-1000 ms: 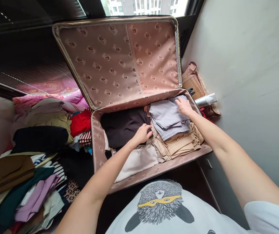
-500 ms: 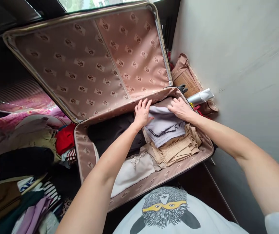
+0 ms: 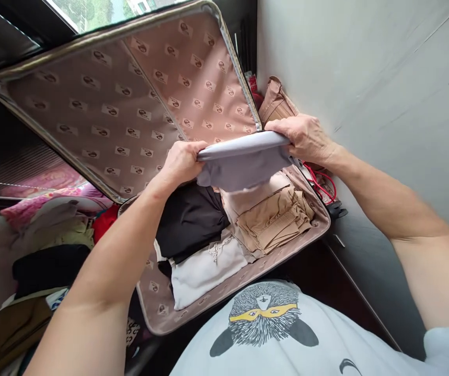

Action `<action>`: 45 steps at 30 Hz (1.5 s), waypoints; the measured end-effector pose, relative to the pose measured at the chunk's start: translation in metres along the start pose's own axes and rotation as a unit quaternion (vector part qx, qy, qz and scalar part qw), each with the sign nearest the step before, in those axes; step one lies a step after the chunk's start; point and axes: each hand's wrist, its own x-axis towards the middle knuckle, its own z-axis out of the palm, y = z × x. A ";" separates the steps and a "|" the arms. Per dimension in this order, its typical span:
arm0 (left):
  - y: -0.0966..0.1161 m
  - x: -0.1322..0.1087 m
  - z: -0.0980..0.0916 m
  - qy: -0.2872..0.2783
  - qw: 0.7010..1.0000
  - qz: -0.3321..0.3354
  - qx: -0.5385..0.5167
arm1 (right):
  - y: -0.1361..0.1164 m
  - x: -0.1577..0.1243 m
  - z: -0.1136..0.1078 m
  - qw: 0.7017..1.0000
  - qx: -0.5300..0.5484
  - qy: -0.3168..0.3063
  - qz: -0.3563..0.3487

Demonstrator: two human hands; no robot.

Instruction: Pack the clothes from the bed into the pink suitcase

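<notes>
A folded lavender-grey garment (image 3: 243,162) is stretched between my two hands, raised above the suitcase. My left hand (image 3: 183,161) is closed on its left end, and my right hand (image 3: 304,137) grips the right end. Below lies the open suitcase (image 3: 157,324) with a pinkish-brown lining. Inside it are a folded tan garment (image 3: 275,219) at the right, black clothing (image 3: 193,214) at the left and a white garment with a drawstring (image 3: 208,271) at the front. A pale pink cloth (image 3: 255,198) shows partly beneath the raised garment.
The suitcase lid (image 3: 130,99) stands upright at the back, under a window. Heaped clothes (image 3: 47,266) lie to the left. On the right rise a grey wall (image 3: 365,78), a brown bag (image 3: 277,102) and a red cord (image 3: 322,183).
Both hands have taken hold of the lavender-grey garment and lifted it off the tan one. It now hangs between them, above the suitcase. The view has shifted slightly.
</notes>
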 end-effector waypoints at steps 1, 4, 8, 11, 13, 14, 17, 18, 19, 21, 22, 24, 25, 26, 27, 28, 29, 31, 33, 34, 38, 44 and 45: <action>0.001 -0.005 0.002 -0.004 0.999 0.022 0.045 | 0.002 -0.005 0.005 1.000 0.000 0.009 -0.015; -0.015 -0.037 0.032 -0.037 0.975 0.083 0.202 | 0.010 -0.035 0.044 0.998 -0.040 0.033 -0.047; -0.068 -0.093 0.118 -0.111 0.918 0.074 0.373 | 0.015 -0.087 0.128 0.987 -0.120 -0.049 -0.097; -0.105 -0.129 0.176 -0.183 0.890 0.060 0.413 | 0.008 -0.123 0.173 0.971 -0.144 -0.170 -0.088; -0.118 -0.147 0.197 -0.198 0.888 0.043 0.413 | 0.000 -0.142 0.186 0.969 -0.150 -0.192 -0.040; -0.121 -0.154 0.202 -0.200 0.889 0.034 0.410 | -0.005 -0.148 0.188 0.969 -0.154 -0.192 -0.010; -0.116 -0.162 0.198 -0.211 0.900 0.033 0.380 | -0.022 -0.152 0.182 0.965 -0.149 -0.206 0.058; -0.112 -0.160 0.194 -0.211 0.905 0.044 0.366 | -0.028 -0.147 0.180 0.965 -0.139 -0.210 0.069; -0.109 -0.157 0.190 -0.205 0.911 0.057 0.353 | -0.033 -0.139 0.177 0.967 -0.126 -0.208 0.077; -0.104 -0.148 0.187 -0.190 0.919 0.079 0.336 | -0.042 -0.115 0.178 0.974 -0.099 -0.185 0.090; -0.104 -0.143 0.189 -0.186 0.921 0.081 0.331 | -0.044 -0.100 0.181 0.977 -0.089 -0.170 0.097; -0.108 -0.132 0.199 -0.198 0.923 0.060 0.324 | -0.043 -0.072 0.193 0.978 -0.073 -0.160 0.114; -0.111 -0.128 0.205 -0.212 0.923 0.042 0.317 | -0.040 -0.060 0.201 0.975 -0.064 -0.168 0.127; -0.115 -0.124 0.213 -0.226 0.924 0.023 0.309 | -0.035 -0.051 0.210 0.971 -0.053 -0.182 0.146; -0.119 -0.121 0.220 -0.238 0.924 0.005 0.298 | -0.029 -0.044 0.219 0.965 -0.043 -0.197 0.168; -0.121 -0.119 0.226 -0.247 0.925 -0.010 0.288 | -0.023 -0.041 0.227 0.958 -0.034 -0.210 0.190; -0.121 -0.118 0.231 -0.254 0.926 -0.021 0.278 | -0.017 -0.040 0.234 0.953 -0.028 -0.221 0.208; -0.116 -0.119 0.234 -0.269 0.927 -0.031 0.260 | -0.010 -0.044 0.243 0.947 -0.028 -0.231 0.222; -0.106 -0.125 0.230 -0.291 0.925 -0.028 0.243 | -0.006 -0.049 0.247 0.948 -0.040 -0.226 0.221; -0.101 -0.130 0.225 -0.307 0.923 -0.027 0.233 | -0.004 -0.051 0.248 0.949 -0.050 -0.216 0.224; -0.091 -0.173 0.184 -0.242 0.951 0.060 0.181 | -0.008 -0.052 0.250 0.959 -0.097 -0.154 0.216; -0.140 -0.284 0.029 0.156 0.986 0.055 0.008 | -0.069 -0.074 0.229 0.982 -0.111 -0.007 0.153; -0.157 -0.300 -0.005 0.240 0.971 -0.004 0.006 | -0.086 -0.081 0.225 0.983 -0.107 0.011 0.150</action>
